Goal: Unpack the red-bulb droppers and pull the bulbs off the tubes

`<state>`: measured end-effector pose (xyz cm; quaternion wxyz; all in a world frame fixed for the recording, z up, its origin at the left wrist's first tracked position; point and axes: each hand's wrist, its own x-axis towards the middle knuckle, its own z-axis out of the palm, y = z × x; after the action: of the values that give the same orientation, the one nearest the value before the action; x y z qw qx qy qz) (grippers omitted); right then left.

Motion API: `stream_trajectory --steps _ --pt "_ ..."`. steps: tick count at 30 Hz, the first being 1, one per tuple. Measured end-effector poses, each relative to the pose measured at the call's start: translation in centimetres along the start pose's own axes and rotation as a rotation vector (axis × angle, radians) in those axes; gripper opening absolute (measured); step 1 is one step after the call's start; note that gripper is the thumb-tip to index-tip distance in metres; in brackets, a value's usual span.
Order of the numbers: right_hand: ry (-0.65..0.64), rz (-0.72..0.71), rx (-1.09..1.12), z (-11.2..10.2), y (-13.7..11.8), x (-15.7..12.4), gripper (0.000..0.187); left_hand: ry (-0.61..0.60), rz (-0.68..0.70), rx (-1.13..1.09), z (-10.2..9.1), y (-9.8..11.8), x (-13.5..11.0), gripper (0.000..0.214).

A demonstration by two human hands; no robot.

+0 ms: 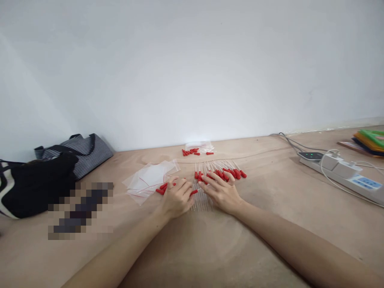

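My left hand [179,197] is closed, its fingers pinching a red rubber dropper bulb [194,192] whose tip points right. Beside it, my right hand [222,195] has its fingers bent together around what looks like the end of a thin clear dropper tube, mostly hidden. Loose clear tubes [201,204] lie side by side on the table under and between both hands. Behind my right hand fans a row of droppers with red bulbs [237,173], tubes pointing to the wall. More loose red bulbs [160,191] lie just left of my left hand.
Clear zip bags [147,178] lie flat at the left. Near the wall are another clear bag [204,146] and several red bulbs [189,152]. A power strip [345,172] with cables stands at the right, a striped bag [87,154] and a black bag [39,184] at the left.
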<state>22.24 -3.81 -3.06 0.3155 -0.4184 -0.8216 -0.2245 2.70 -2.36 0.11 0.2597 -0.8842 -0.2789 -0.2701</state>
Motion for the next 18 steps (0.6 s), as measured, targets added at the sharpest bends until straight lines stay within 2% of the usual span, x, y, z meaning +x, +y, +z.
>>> stream_trajectory --steps 4,9,11,18 --pt "-0.02 -0.058 0.034 0.6 0.0 -0.2 0.032 0.068 0.07 0.044 0.8 0.4 -0.4 0.015" --pt "0.109 -0.12 0.02 0.5 0.0 -0.1 0.029 0.158 0.013 0.054 1.1 0.4 -0.7 0.013" --pt "0.12 -0.113 0.015 0.4 -0.1 -0.1 0.029 0.171 0.012 0.057 1.3 0.4 -0.7 0.014" --pt "-0.073 -0.055 0.072 0.2 -0.2 -0.2 0.03 0.194 0.044 0.035 1.1 0.8 -0.9 0.025"
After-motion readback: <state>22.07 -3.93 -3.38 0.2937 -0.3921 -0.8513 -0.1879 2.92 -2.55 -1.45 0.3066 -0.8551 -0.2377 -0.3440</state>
